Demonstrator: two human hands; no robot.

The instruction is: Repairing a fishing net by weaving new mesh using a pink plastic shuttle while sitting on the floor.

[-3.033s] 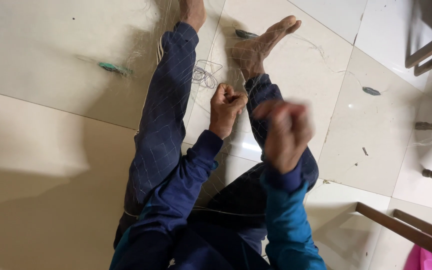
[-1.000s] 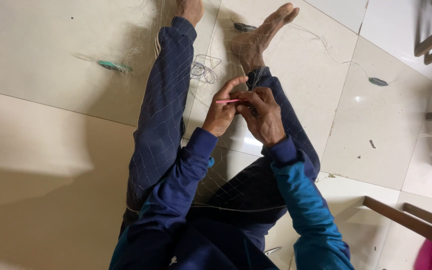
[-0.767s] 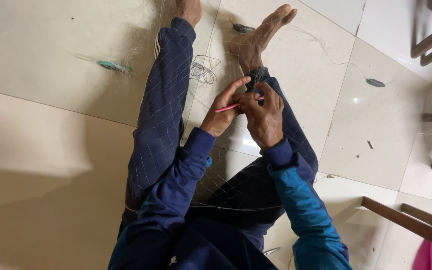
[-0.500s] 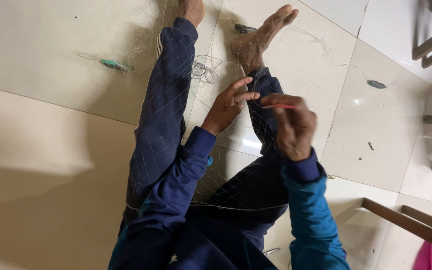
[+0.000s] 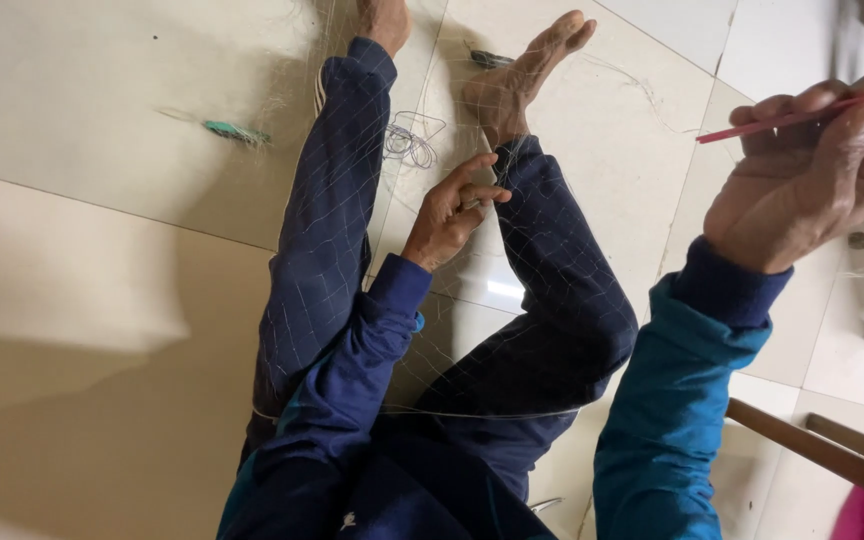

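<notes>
Two hands: left hand [image 5: 449, 212] on one net [image 5: 352, 200], right hand [image 5: 812, 175] with one red needle [image 5: 792, 115].

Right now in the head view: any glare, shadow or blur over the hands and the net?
Head view: a bright glare patch on the tile floor between the legs, just below the left hand; soft shadows fall left of the legs; the right hand, close to the lens with the red needle, is slightly soft; the thin net reads clearly on the dark trousers but fades against pale tile.

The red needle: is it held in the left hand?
No. The red needle is pinched in the raised right hand, while the left hand pinches the thin net near the right ankle.
</notes>
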